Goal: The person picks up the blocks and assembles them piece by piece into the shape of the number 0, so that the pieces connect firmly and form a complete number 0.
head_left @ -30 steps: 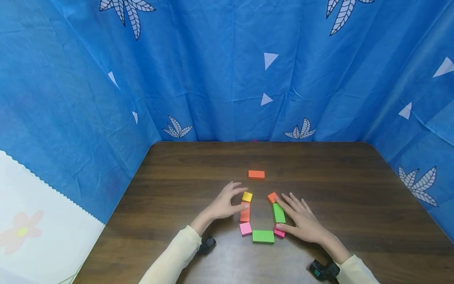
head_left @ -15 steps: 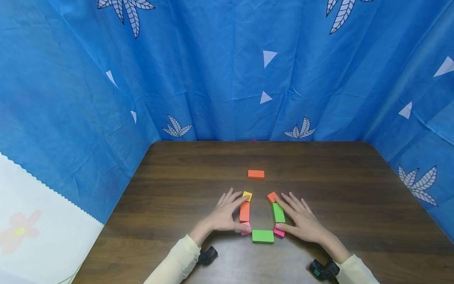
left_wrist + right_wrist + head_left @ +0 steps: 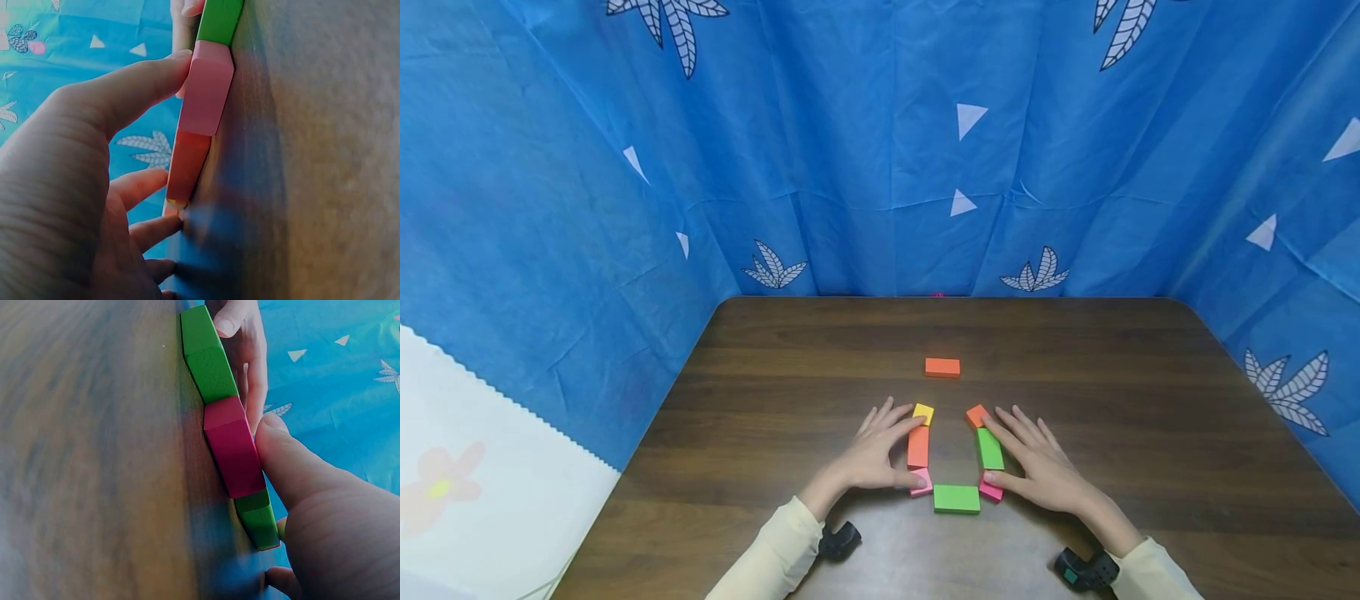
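Small coloured blocks lie on the table in a U. My left hand (image 3: 868, 458) has its thumb on the pink block (image 3: 206, 94) and its index fingertip on the yellow block (image 3: 923, 410), with the left orange block (image 3: 918, 447) between them. Across from it, my right hand (image 3: 1041, 471) rests its thumb on the magenta block (image 3: 234, 447). Its index fingertip touches the small orange block (image 3: 976, 415), beside the long green block (image 3: 990, 450). Fingers of both hands are spread. Another green block (image 3: 957, 498) lies at the near end between the pink and magenta ones.
A separate orange block (image 3: 942, 367) lies farther back on the dark wooden table (image 3: 1075, 358). Blue patterned cloth (image 3: 880, 167) hangs behind and at the sides. White cloth (image 3: 490, 475) shows at the left. Each wrist wears a black camera.
My left hand has moved toward me, bringing its thumb from the left orange block to the pink one and its index finger onto the yellow block. My right hand has stayed put.
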